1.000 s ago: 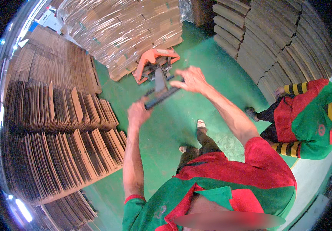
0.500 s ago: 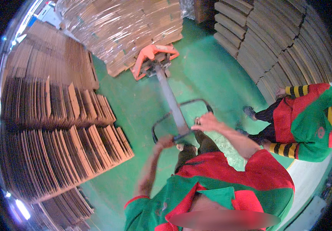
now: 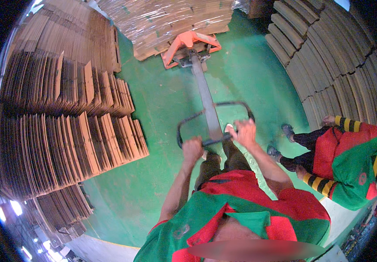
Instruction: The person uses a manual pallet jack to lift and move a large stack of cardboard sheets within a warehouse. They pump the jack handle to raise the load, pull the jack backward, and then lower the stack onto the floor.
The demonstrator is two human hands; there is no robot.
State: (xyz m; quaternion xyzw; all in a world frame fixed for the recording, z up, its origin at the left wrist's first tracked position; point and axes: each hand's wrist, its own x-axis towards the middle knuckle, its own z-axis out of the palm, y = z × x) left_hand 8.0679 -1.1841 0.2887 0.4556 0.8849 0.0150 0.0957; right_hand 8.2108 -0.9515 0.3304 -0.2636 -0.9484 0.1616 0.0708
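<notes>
A pallet jack with a grey shaft [image 3: 205, 94] and an orange base [image 3: 189, 39] stands in front of me. Its black loop handle [image 3: 233, 103] tilts toward my body. My left hand [image 3: 192, 149] is closed round the handle's near left corner. On the near right side of the same loop, my right hand [image 3: 245, 132] is closed as well, its fingers wrapped over the bar. The forks are hidden beneath a pallet load of cardboard in clear film [image 3: 175, 22].
Upright stacks of brown cardboard sheets [image 3: 66, 148] line the left. More stacked cardboard [image 3: 328, 65] rises at the far right. A co-worker [image 3: 345, 157] in red and green, with striped sleeves, is close on my right. The floor [image 3: 162, 96] is green.
The view has shifted, so the jack and load appear higher and further right. My right hand has settled more fully round the handle, while my left keeps hold. The co-worker appears slightly lower.
</notes>
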